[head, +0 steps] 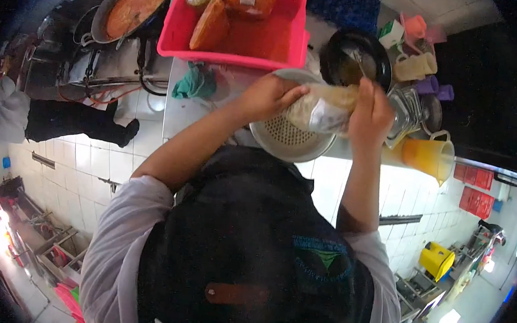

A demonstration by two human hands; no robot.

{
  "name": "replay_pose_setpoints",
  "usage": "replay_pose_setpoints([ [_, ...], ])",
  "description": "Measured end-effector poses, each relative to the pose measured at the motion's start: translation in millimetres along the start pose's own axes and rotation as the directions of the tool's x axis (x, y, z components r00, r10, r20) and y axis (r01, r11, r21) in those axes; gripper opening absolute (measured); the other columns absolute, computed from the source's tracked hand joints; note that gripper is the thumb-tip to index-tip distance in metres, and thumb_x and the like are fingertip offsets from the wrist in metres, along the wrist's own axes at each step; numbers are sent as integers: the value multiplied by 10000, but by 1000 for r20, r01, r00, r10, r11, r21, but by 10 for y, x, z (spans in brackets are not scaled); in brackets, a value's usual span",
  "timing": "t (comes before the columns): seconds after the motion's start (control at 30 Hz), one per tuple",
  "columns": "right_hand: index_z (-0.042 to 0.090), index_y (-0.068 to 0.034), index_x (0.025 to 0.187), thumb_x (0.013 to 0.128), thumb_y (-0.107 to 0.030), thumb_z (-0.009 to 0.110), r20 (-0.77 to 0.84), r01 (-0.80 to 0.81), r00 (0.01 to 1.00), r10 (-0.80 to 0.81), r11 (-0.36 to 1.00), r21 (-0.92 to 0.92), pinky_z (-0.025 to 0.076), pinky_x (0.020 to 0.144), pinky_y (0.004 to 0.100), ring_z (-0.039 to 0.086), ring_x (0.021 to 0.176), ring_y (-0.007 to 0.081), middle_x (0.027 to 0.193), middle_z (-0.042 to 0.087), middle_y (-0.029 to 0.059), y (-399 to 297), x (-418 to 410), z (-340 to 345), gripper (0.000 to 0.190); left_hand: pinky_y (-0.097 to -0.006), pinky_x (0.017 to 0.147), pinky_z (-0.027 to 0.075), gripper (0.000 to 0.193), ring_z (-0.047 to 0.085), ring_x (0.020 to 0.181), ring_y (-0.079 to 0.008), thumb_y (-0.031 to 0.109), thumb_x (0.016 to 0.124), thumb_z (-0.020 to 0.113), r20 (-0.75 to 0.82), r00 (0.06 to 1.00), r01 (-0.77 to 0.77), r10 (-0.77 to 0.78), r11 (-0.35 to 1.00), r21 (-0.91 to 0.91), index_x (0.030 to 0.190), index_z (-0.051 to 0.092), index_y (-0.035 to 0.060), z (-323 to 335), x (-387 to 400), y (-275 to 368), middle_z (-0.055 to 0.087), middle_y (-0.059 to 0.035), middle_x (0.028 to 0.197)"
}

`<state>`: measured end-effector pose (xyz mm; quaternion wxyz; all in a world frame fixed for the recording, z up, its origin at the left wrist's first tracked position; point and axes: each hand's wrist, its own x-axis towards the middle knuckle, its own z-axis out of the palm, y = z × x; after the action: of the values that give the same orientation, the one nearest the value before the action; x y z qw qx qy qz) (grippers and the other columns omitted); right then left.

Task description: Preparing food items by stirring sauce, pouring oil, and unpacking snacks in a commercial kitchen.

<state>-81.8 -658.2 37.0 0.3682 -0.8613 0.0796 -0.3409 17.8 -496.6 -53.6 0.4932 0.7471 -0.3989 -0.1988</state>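
A clear plastic bag with pale contents and a white label [328, 110] is stretched between my hands, above a light-coloured colander [287, 138] at the counter's near edge. My left hand [275, 96] grips the bag's left end. My right hand [374, 111] holds its right end. Just beyond my right hand stands a black pan [355, 60] with some liquid and a metal utensil in it. A pink plastic tub [230, 60] at the far side holds filled bags and reddish liquid.
A green cloth [195, 83] lies left of the colander. A large pan of orange-red food [133, 10] is on the stove. At right are glass dishes [403, 116], purple cups [428, 86] and a jug of orange liquid [427, 156]. Another person [70, 119] stands at the left.
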Motion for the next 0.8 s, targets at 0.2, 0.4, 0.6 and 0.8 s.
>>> replay_pose_setpoints([
  [0.2, 602, 10, 823, 880, -158, 539, 139, -33, 990, 24, 998, 61, 437, 515, 320, 579, 538, 220, 634, 574, 162, 42, -161, 82, 188, -437, 778, 429, 524, 541, 912, -382, 429, 791, 639, -245, 891, -342, 381, 921, 189, 1065, 503, 3, -8, 53, 111, 543, -191, 988],
  [0.4, 590, 17, 808, 892, -153, 531, 254, -103, 965, 68, 986, 131, 417, 513, 294, 519, 534, 131, 595, 532, 141, -7, -104, 248, 198, -451, 722, 440, 668, 549, 835, -414, 551, 710, 644, -159, 852, -484, 499, 866, 125, 1020, 501, -23, 222, 151, 179, 556, -206, 895],
  [0.6, 570, 9, 748, 918, -178, 526, 305, -286, 931, 202, 922, 260, 361, 476, 273, 411, 511, 81, 561, 495, 61, -160, -128, 140, 257, -453, 632, 444, 360, 553, 698, -408, 366, 842, 569, -138, 800, -569, 583, 812, 132, 903, 564, 11, 185, 157, 139, 562, -188, 748],
  [0.8, 569, 5, 740, 916, -187, 537, 301, -347, 922, 243, 865, 363, 348, 498, 239, 416, 565, 50, 599, 501, 10, -34, -120, 39, 262, -420, 594, 443, 148, 563, 663, -365, 158, 855, 563, -114, 858, -498, 501, 865, 56, 867, 581, 11, 122, 92, 488, 573, -174, 750],
])
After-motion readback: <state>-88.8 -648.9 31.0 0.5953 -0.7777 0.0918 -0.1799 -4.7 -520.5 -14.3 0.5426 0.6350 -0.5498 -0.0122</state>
